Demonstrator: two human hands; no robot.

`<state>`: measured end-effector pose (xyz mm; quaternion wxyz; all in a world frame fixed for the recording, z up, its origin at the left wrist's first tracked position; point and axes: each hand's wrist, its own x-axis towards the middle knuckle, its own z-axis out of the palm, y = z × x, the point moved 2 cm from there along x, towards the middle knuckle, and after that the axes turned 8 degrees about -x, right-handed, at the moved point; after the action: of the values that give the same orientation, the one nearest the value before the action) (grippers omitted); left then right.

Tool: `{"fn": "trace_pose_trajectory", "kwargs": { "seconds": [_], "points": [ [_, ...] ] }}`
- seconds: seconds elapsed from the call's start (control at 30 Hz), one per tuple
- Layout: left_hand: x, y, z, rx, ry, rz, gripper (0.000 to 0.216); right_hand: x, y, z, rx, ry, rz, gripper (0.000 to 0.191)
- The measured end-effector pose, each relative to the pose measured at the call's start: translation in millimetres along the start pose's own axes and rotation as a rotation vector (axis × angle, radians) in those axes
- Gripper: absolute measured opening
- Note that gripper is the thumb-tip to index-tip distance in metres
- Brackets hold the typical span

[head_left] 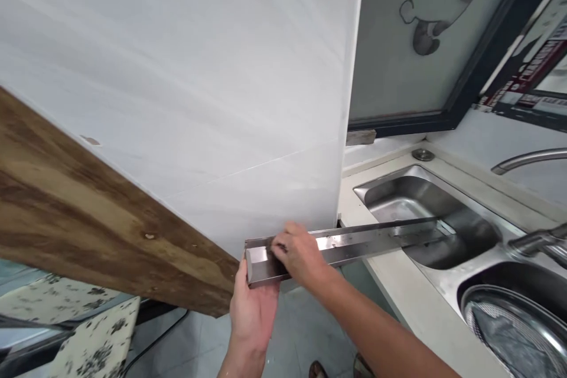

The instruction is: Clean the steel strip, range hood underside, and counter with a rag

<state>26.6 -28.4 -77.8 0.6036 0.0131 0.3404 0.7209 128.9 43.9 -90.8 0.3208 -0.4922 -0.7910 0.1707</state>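
Note:
A long steel channel-shaped bar [367,239] runs from the centre out over the sink. My left hand [252,307] cups its near end from below, fingers wrapped round it. My right hand [299,254] rests on top of the bar near that end, fingers curled and pressed on a small dark thing I cannot make out. The bar's far end lies over the left sink basin [398,195].
A white tiled wall [199,82] fills the upper left, with a brown wooden panel [88,212] below it. A pale counter [398,283] holds a double steel sink; the right basin holds a strainer [514,325]. A tap [527,159] and a window frame [460,100] stand behind.

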Motion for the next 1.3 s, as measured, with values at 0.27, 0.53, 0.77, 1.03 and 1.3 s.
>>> {"fn": "trace_pose_trajectory", "kwargs": {
  "seconds": [0.27, 0.53, 0.77, 1.03, 1.3],
  "points": [
    [1, -11, 3, 0.039, 0.038, 0.099, 0.051, -65, 227, -29, 0.030, 0.106, 0.499, 0.018],
    [10, -90, 17, 0.233, 0.233, 0.012, 0.019, -91, 341, -63, -0.125, 0.072, 0.772, 0.021],
    [37, -169, 14, 0.200, 0.068, -0.252, 0.003, -63, 227, -46, 0.124, -0.113, 0.107, 0.026],
    [44, -171, 19, 0.301, 0.051, -0.289, 0.006, -67, 216, -59, 0.080, -0.332, 0.075, 0.028],
    [35, -162, 34, 0.372, 0.237, -0.317, 0.022, -125, 411, -91, -0.480, -0.331, 0.777, 0.042]
  ]
}}
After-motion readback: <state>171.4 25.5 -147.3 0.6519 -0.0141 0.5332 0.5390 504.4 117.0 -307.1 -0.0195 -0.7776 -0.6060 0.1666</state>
